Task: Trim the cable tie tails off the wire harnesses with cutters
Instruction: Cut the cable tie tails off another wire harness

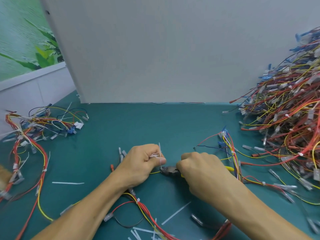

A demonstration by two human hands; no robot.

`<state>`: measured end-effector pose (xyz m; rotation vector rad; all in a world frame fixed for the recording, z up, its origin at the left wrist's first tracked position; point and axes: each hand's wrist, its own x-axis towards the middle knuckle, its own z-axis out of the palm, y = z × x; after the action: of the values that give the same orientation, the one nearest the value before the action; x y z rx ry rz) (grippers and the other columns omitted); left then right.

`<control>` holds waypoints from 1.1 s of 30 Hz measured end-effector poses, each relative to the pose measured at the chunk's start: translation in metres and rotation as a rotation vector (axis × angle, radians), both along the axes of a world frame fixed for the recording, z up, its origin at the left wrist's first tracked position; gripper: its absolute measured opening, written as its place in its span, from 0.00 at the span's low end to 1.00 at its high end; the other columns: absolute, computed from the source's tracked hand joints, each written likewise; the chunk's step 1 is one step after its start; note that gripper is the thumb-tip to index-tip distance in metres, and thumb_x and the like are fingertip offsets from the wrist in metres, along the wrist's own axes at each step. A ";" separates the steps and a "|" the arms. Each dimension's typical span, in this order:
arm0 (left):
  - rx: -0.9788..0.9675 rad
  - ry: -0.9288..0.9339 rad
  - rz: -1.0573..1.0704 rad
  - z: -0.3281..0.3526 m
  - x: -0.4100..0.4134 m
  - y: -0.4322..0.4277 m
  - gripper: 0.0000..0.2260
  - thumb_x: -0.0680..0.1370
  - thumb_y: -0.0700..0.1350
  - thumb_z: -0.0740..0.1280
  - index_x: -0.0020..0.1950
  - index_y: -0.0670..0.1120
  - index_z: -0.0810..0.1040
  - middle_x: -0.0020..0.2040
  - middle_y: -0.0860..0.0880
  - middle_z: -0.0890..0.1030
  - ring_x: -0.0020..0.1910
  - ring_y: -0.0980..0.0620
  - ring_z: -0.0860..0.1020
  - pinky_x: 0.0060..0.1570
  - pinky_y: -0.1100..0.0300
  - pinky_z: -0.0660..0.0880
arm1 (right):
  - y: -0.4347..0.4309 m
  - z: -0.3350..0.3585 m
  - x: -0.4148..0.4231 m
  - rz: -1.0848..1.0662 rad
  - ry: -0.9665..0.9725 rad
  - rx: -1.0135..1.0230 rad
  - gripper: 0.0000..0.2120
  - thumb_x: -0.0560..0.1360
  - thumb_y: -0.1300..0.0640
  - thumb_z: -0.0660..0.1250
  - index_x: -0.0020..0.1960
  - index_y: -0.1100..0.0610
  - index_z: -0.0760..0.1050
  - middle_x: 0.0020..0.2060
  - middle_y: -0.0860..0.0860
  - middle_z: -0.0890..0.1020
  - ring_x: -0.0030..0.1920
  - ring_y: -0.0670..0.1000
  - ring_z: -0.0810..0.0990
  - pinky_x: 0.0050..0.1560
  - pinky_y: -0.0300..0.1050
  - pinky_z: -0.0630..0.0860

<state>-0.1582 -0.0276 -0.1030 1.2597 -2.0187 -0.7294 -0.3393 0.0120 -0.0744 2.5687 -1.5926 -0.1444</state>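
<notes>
Head view: our left hand (141,164) pinches the wire harness (141,204), cable tie tail (160,150) upright; our right hand (203,173) grips the cutters (169,170), tips beside the tail, over the green table (138,122).

The right hand (200,172) covers most of the cutters (169,170). Only the dark head and a yellow handle tip show, and how the jaws stand is too small to tell. The left hand (141,163) hides most of the wire harness (155,172) it grips. At 3 o'clock the wire pile (285,110) runs off the edge. At 9 o'clock a blurred wire bundle (26,135) and an orange shape (3,177), too blurred to identify, are cut off. At 6 o'clock loose white strips (142,231) are cropped.
</notes>
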 end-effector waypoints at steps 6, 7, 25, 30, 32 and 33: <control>0.015 -0.003 -0.028 0.000 0.001 -0.002 0.09 0.76 0.40 0.70 0.35 0.45 0.76 0.26 0.61 0.73 0.28 0.61 0.69 0.31 0.71 0.64 | -0.005 -0.007 -0.006 -0.011 0.009 -0.012 0.06 0.74 0.61 0.60 0.50 0.54 0.72 0.37 0.50 0.60 0.34 0.58 0.63 0.27 0.45 0.52; 0.013 0.000 -0.031 0.000 0.001 -0.002 0.09 0.76 0.40 0.70 0.36 0.43 0.76 0.26 0.61 0.73 0.27 0.61 0.68 0.31 0.71 0.64 | -0.006 -0.007 -0.007 -0.010 0.003 -0.015 0.07 0.74 0.60 0.60 0.51 0.54 0.73 0.38 0.50 0.61 0.36 0.59 0.64 0.27 0.45 0.52; 0.035 0.033 -0.041 -0.006 0.004 -0.007 0.09 0.76 0.45 0.70 0.35 0.48 0.76 0.26 0.57 0.70 0.28 0.59 0.65 0.31 0.67 0.62 | -0.009 -0.004 -0.009 0.014 0.032 -0.035 0.08 0.73 0.61 0.61 0.52 0.55 0.74 0.41 0.50 0.65 0.40 0.59 0.70 0.27 0.44 0.51; 0.037 0.170 0.022 0.008 0.005 -0.006 0.10 0.75 0.46 0.70 0.34 0.51 0.76 0.32 0.50 0.74 0.33 0.55 0.69 0.39 0.57 0.66 | -0.008 -0.004 -0.008 -0.012 -0.038 -0.011 0.08 0.74 0.61 0.60 0.52 0.56 0.74 0.45 0.51 0.69 0.39 0.59 0.67 0.30 0.45 0.57; -0.009 0.241 0.054 0.024 0.011 -0.002 0.10 0.76 0.48 0.66 0.34 0.49 0.75 0.32 0.54 0.73 0.34 0.56 0.68 0.38 0.61 0.66 | -0.010 -0.004 -0.011 -0.034 -0.135 0.041 0.07 0.74 0.60 0.59 0.50 0.55 0.73 0.48 0.52 0.71 0.44 0.60 0.72 0.37 0.46 0.63; -0.033 0.243 0.052 0.033 0.014 0.002 0.12 0.76 0.51 0.62 0.34 0.48 0.72 0.31 0.55 0.70 0.33 0.56 0.67 0.35 0.63 0.65 | -0.011 -0.003 -0.013 -0.043 -0.185 0.070 0.05 0.74 0.59 0.58 0.48 0.54 0.72 0.50 0.52 0.71 0.47 0.60 0.74 0.38 0.46 0.64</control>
<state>-0.1439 -0.0256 -0.0701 1.1412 -1.7878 -0.7814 -0.3522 0.0010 -0.0777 2.6703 -1.7346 0.0353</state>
